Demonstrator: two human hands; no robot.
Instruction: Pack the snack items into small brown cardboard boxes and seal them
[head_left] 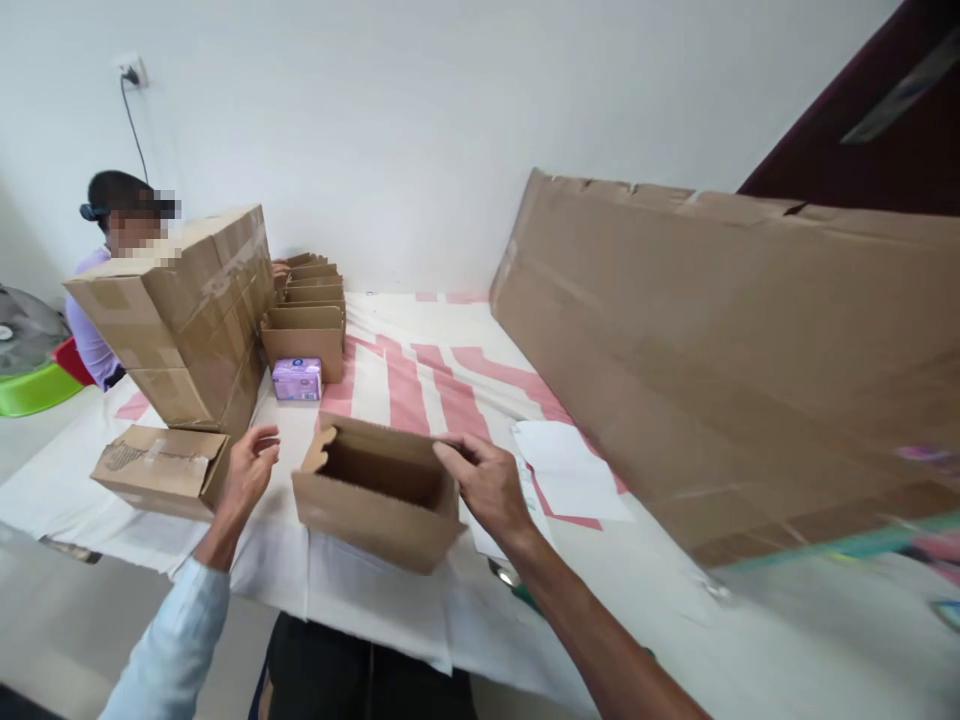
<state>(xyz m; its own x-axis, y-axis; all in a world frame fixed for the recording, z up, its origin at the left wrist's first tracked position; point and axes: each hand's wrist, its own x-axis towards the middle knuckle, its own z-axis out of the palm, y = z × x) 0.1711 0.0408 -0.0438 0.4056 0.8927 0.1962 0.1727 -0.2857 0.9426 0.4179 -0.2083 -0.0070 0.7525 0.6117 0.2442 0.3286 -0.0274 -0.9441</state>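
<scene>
A small cardboard box (375,520) with its top open stands in front of me at the table's near edge, its inside dark and partly hidden. My right hand (484,485) pinches the upper rim at its right end between thumb and fingers. To the left of this box, my left hand (251,470) is in the air with slightly curled fingers apart and nothing in them. A taped, closed carton (161,465) with dark scribbles lies just left of that hand. Beyond the open box, a purple printed packet (297,380) sits against a row of open cardboard boxes (311,335).
Stacked taped cartons (195,310) stand at the left, with a person (94,280) behind them. A large cardboard sheet (720,370) leans along the right. White papers (570,470) lie on the cloth-covered table (420,390). A metal-and-green object (510,578) is partly under my right forearm.
</scene>
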